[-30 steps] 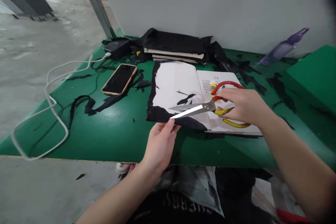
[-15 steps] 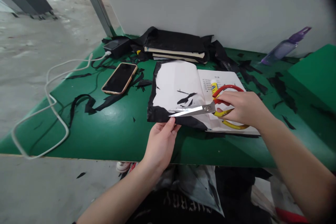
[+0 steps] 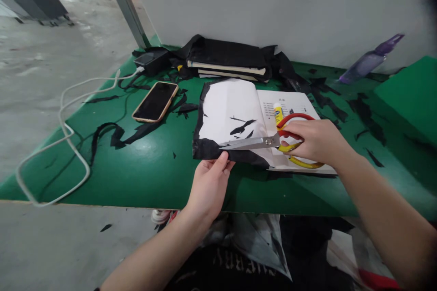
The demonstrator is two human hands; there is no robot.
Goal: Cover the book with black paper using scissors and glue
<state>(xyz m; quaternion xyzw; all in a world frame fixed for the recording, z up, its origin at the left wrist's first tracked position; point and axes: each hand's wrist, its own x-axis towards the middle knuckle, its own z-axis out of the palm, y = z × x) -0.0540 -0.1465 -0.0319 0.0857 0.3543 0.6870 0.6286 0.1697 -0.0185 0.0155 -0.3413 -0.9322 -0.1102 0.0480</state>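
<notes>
An open book lies on the green table, its left page edged with a folded black cover material. My left hand pinches the book's near edge, thumb on top of the black border and fingers underneath. My right hand grips scissors with red and yellow handles. Their blades point left, look nearly closed, and lie over the black border with the tips just above my left thumb. Small black scraps rest on the white page. A yellow glue stick lies on the right page, partly behind the scissor handle.
A phone and a white cable are on the left. Black-covered books are stacked at the back by the wall. A purple bottle leans at the right. Black strips are scattered across the green table.
Almost nothing differs. The scissor blades have tilted slightly and lost their bright glare; both hands keep their places on the book and scissors.
</notes>
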